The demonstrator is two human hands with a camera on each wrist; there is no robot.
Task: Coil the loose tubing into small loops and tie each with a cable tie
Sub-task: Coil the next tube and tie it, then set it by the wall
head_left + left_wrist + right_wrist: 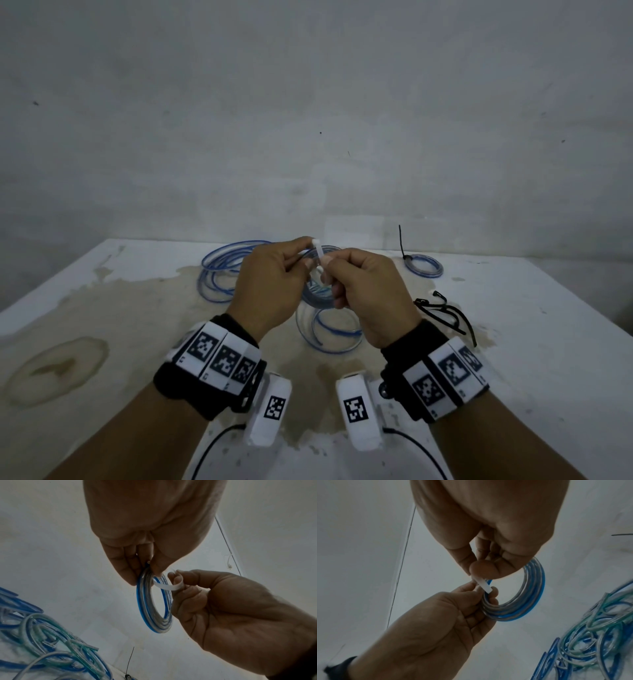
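Both hands are raised over the table (102, 308). A small coil of clear and blue tubing (154, 608) stands upright between them. My left hand (301, 260) pinches the coil's upper edge between thumb and fingers. A white cable tie (483, 586) bends around the coil's strands by that pinch. My right hand (329, 270) pinches the tie between thumb and forefinger, its other fingers curled beside the coil (527, 595). More loose tubing (222, 270) lies in wide loops on the table behind and under the hands.
A small tied coil (424, 265) with a black tie sticking up lies at the back right. Loose black cable ties (442, 311) lie right of my right hand. The wall stands close behind the table. Thin black cables (212, 448) trail over the stained front edge.
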